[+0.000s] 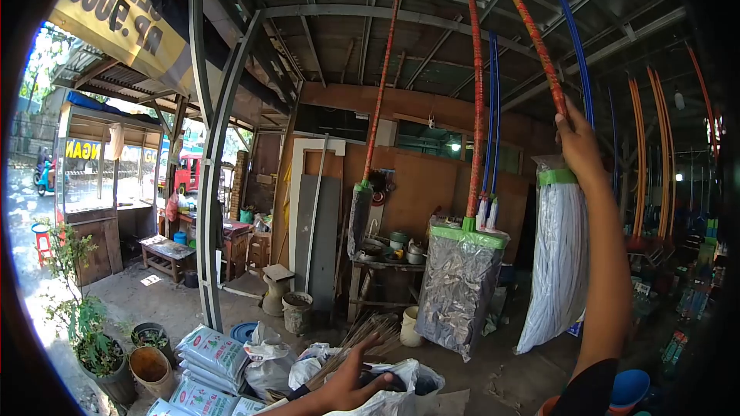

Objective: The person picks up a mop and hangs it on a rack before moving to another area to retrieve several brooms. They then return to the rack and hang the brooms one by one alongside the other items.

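Two hands point(578, 142), three wrapped mops point(556, 254)

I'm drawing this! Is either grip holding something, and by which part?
The right grip holds a wrapped white mop or broom by the lower end of its red pole, above the green band. The left grip is open, seemingly empty.

the grey floor point(127, 308) carries a stack of printed sacks point(212, 350), bulging plastic bags point(270, 366) just beside them, a potted plant point(99, 354), a splattered bucket point(297, 314) and a low wooden bench point(166, 248). farther back, a wooden table point(385, 266) bears a green pot point(398, 240) and a silvery lidded vessel point(416, 253).
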The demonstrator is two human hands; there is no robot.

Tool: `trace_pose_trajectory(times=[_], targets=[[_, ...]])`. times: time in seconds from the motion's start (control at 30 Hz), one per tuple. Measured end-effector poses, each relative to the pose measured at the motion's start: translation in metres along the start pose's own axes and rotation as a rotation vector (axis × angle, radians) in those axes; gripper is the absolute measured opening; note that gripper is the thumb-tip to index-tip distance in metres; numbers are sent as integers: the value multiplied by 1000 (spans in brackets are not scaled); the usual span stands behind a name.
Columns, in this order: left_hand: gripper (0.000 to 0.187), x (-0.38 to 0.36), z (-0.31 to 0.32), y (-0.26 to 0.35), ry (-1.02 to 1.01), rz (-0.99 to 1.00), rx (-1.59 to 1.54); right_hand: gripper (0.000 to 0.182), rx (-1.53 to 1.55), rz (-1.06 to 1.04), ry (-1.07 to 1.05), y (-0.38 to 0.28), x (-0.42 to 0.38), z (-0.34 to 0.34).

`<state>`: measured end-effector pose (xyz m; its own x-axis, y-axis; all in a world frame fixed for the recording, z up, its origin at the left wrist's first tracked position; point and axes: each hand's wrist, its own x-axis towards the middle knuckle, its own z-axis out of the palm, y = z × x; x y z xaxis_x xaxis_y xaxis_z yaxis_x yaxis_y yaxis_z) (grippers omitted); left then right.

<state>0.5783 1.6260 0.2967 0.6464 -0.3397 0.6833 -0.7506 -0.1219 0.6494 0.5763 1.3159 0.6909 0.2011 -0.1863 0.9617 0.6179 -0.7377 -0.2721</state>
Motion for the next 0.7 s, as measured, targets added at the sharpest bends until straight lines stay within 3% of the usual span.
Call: trace_pose_trajectory(times=[0.7], targets=[[78, -9, 2, 6, 35, -34, -27, 47, 38, -30, -2, -8, 5, 2]])
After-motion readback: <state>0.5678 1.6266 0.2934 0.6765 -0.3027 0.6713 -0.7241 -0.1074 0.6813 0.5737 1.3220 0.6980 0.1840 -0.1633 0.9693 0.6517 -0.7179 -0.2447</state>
